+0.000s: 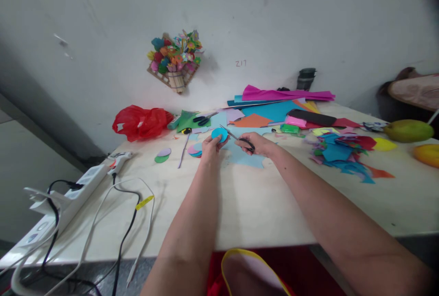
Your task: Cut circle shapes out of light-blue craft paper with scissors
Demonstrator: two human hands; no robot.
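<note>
My left hand (pixel 211 145) pinches a round piece of bright blue paper (pixel 219 134) above the table. In my right hand (pixel 255 144) is a pair of scissors (pixel 246 144), its fingers wrapped round the dark handles. The scissor blades point toward the upper edge of the blue paper circle. Beneath the hands lies a pale blue paper sheet (pixel 245 154). Just left of my left hand, several cut paper circles (pixel 195 150) sit partly hidden behind it. Farther left, a green circle (pixel 161 158) and a lilac circle (pixel 164 152) overlap.
A second pair of scissors (pixel 203 119) rests near a red plastic bag (pixel 140 122). Paper scraps (pixel 338 150) are heaped on the right, with a mango-like fruit (pixel 408 130) beyond. Colored sheets and a black phone-like object (pixel 312 118) lie behind. A power strip (pixel 68 202) with cables lines the left.
</note>
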